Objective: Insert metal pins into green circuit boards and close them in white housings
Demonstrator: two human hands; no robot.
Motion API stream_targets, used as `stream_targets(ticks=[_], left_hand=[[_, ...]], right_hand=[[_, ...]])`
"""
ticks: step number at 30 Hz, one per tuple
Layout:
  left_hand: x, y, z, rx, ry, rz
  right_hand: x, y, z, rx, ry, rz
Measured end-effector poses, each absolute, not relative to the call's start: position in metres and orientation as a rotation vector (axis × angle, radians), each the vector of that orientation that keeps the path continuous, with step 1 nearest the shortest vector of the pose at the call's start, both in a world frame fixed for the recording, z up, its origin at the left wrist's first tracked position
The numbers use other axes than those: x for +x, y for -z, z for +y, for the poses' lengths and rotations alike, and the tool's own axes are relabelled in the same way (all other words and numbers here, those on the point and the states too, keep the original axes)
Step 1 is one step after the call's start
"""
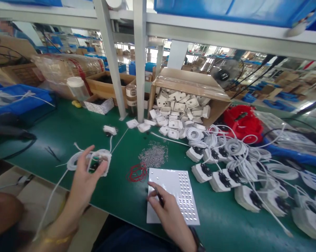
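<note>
My left hand (87, 171) grips a white plastic housing (107, 167) between thumb and fingers. Its open side shows a dark part inside. A coil of white cable (73, 161) lies just behind that hand, and one cable end hangs past the table's front edge. My right hand (168, 210) is closed around a slim dark tool (160, 196), whose tip is hidden. It is over a white sheet (165, 178) with rows of small shiny round pieces (186, 196) along its right side. Beyond the sheet lie a heap of small metal screws (154, 155) and a tangle of red wire (137, 173).
Finished-looking white housings with cable coils (220, 180) crowd the right side. At the back, a cardboard box (189, 82) spills white plastic shells (176, 112). Metal posts (140, 63) rise from the green table (116, 196). Another person's knee (5, 213) shows at lower left.
</note>
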State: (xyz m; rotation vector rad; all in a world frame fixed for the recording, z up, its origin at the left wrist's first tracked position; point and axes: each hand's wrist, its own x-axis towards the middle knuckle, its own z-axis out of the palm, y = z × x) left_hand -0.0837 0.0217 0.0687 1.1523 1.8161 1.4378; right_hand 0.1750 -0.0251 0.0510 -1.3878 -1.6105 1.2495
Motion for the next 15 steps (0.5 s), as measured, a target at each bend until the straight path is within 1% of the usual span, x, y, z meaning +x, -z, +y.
stream_targets(ticks=[3, 5, 7, 9, 12, 15], left_hand=[[-0.042, -0.052, -0.004, 1.155, -1.35, 1.636], [-0.027, -0.043, -0.019, 1.176, -1.244, 1.491], [-0.027, -0.038, -0.029, 1.283, -1.1, 1.416], [-0.04, -0.039, -0.026, 1.447, -0.916, 1.456], [-0.079, -0.053, 0.015, 1.666, -0.721, 1.651], [-0.127, -0.075, 0.093, 1.867, -0.796, 2.005]], right_hand=[[0.142, -0.057, -0.004, -1.179, -1.334, -1.59], [0.128, -0.057, 0.008, -1.128, -1.374, -1.55], [0.122, -0.052, 0.015, -1.165, -1.384, -1.519], [0.122, -0.04, 0.019, -1.233, -1.383, -1.505], [0.128, -0.015, 0.021, -1.326, -1.416, -1.458], [0.132, 0.009, 0.025, -1.366, -1.451, -1.393]])
